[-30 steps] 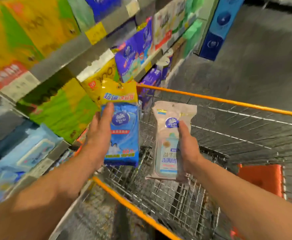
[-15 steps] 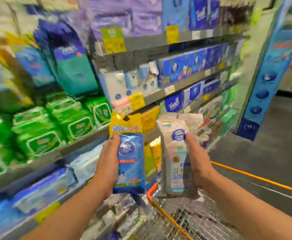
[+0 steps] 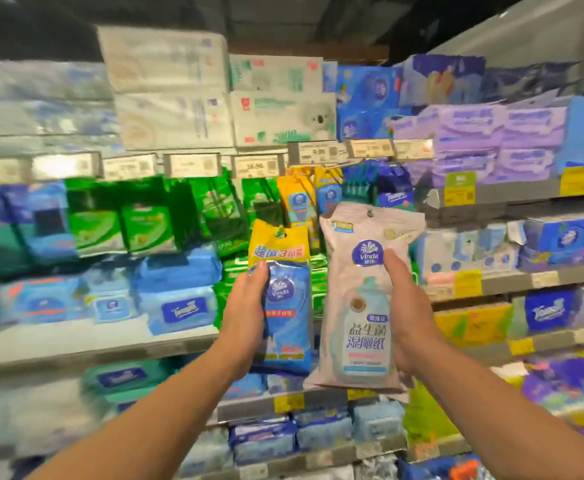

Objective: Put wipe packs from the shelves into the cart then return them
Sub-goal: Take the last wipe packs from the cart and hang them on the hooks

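Note:
My left hand (image 3: 247, 313) grips a blue wipe pack with a yellow header (image 3: 285, 282) by its left edge, thumb on the front. My right hand (image 3: 406, 313) grips a taller pale pink wipe pack (image 3: 360, 306) by its right edge, thumb near the round logo. Both packs are held upright, side by side, in front of the shelves (image 3: 93, 344). Matching yellow-and-blue packs (image 3: 297, 202) hang on pegs just above and behind them. The cart is out of view.
Shelves fill the view: green packs (image 3: 138, 223) hang at left, blue wipe boxes (image 3: 176, 296) sit below them, purple and blue tissue packs (image 3: 491, 140) at right, white bundles (image 3: 169, 88) on top. Price tags (image 3: 256, 166) line the shelf edges.
The view has swung up and left from the cart to face the shelves. Both hands have risen with their packs, still gripped the same way, and the cart has dropped out of view.

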{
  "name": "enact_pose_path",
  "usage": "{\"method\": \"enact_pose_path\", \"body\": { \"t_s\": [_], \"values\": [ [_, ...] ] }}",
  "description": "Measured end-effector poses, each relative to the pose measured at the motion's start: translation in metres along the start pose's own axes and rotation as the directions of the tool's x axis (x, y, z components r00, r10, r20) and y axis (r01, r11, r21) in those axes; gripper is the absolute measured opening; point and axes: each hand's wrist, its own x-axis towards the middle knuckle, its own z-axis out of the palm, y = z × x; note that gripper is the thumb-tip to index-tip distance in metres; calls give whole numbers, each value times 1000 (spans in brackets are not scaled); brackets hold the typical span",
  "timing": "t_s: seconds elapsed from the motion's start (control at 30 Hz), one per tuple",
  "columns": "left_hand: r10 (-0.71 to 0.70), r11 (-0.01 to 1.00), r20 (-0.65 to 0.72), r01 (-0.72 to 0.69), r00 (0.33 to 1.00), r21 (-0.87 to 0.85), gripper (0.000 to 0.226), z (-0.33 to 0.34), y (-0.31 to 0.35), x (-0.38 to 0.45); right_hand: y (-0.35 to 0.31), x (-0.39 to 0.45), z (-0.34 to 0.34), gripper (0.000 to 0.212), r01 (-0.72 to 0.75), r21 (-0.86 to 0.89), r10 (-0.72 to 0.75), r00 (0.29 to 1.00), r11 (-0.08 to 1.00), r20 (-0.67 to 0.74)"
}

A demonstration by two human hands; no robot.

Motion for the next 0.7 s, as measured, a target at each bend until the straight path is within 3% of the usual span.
{"method": "enact_pose_path", "body": {
  "t_s": [0.2,0.3,0.37,0.57,0.63,0.7],
  "values": [
    [36,999,-317,-36,948,5,68,-101,45,-42,33,-24,111,71,-117,-37,122,956,992,268],
    [97,995,-453,-88,886,40,59,-141,67,-64,42,-37,150,69,-149,-66,163,908,987,385],
    [119,993,-521,-111,845,48,53,-163,80,-80,47,-48,170,54,-165,-72,179,879,984,443],
    [157,985,-625,-163,764,49,61,-210,100,-126,67,-76,217,44,-177,-99,202,833,979,516],
    [163,984,-620,-174,768,44,73,-225,102,-136,73,-83,231,41,-182,-104,209,831,978,515],
    [178,981,-622,-184,763,56,70,-239,106,-144,78,-92,242,43,-190,-107,217,825,976,521]
  ]
}}
